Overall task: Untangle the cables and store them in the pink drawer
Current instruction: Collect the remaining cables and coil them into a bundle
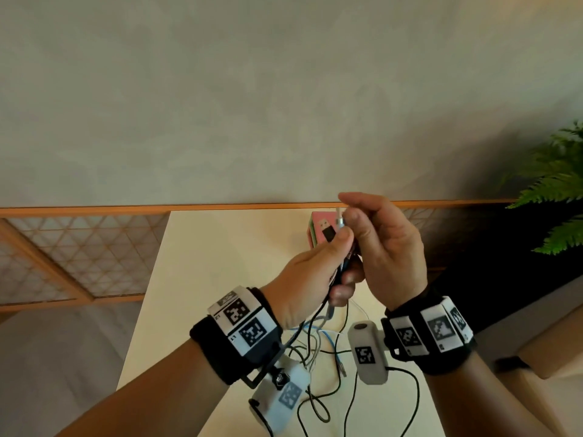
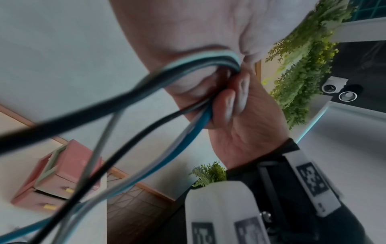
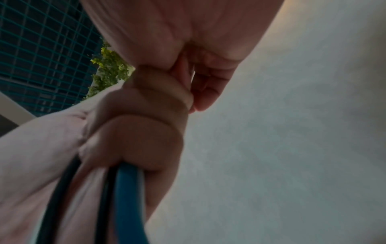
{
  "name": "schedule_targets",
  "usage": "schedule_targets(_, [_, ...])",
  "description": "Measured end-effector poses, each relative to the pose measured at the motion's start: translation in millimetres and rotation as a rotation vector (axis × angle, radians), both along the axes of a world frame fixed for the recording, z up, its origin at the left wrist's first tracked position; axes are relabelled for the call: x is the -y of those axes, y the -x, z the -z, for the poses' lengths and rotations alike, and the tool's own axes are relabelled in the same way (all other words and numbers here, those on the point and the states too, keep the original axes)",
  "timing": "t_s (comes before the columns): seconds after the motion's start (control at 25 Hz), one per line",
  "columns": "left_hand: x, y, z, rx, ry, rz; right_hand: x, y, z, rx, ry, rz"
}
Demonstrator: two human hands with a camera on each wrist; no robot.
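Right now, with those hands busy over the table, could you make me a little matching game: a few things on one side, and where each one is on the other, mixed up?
Things:
1. cable ends
2. pink drawer unit
3. fern
4. loose cable loops

Places:
A. at the right edge of the head view
B. at the far end of the table, behind the hands
C. held up between the left hand and right hand
D. hanging down to the table, below the wrists

Pairs: 1-C, 2-B, 3-A, 4-D
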State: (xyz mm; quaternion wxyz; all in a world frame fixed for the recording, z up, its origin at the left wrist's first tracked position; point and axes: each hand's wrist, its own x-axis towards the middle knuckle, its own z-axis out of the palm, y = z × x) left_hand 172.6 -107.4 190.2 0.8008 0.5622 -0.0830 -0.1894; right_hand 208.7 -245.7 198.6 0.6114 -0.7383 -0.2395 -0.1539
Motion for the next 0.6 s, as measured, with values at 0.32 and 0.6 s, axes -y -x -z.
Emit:
schedule_targets(0.32, [6.6, -0.3, -8.7, 0.141, -0.130, 0.064, 6.6, 20.2, -17.0, -0.006, 0.071, -0.102])
schedule_targets(0.6, [3.6, -12.5, -22.3, 0.158, 0.069, -0.083, 6.6, 7.6, -7.5, -0.194, -0.246, -0.329])
